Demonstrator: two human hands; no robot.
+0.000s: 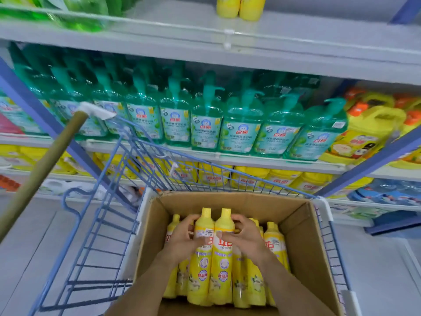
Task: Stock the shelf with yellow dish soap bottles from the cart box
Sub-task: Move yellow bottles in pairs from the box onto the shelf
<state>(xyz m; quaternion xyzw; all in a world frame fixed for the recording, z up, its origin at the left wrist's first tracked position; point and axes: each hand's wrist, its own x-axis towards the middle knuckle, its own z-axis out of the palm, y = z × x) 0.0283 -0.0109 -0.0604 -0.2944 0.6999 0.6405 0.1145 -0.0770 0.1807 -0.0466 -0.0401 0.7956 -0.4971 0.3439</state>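
Blue wire cart (102,224) carries an open cardboard box (239,201) at its R end, flaps up. The box holds the rest of the yellow soap bottles (273,242), upright, packed close, caps up. Mid-box, two stand higher than the rest, side by side & touching: L hand (182,238) grips the first bottle (201,258), fingers curled round its upper body, thumb on the label; R hand (246,238) grips the second bottle (222,265) the same way from the other side. Both are opaque yellow w/ yellow screw caps, red lettering up top, round blue badges & a pale flower print lower down. Far L, a brownish pole (41,169) w/ a white end leans across the cart's L corner. Behind the cart is the shelf unit: top shelf (159,26) has green bottles (79,12) at L edge and two yellow bottles (241,5) nearer R. The next shelf has a row of teal pump bottles (205,124), then yellow jugs (369,131) w/ orange caps at R edge. Below, more yellow packs (248,179) are partly hidden by the cart's front wires.
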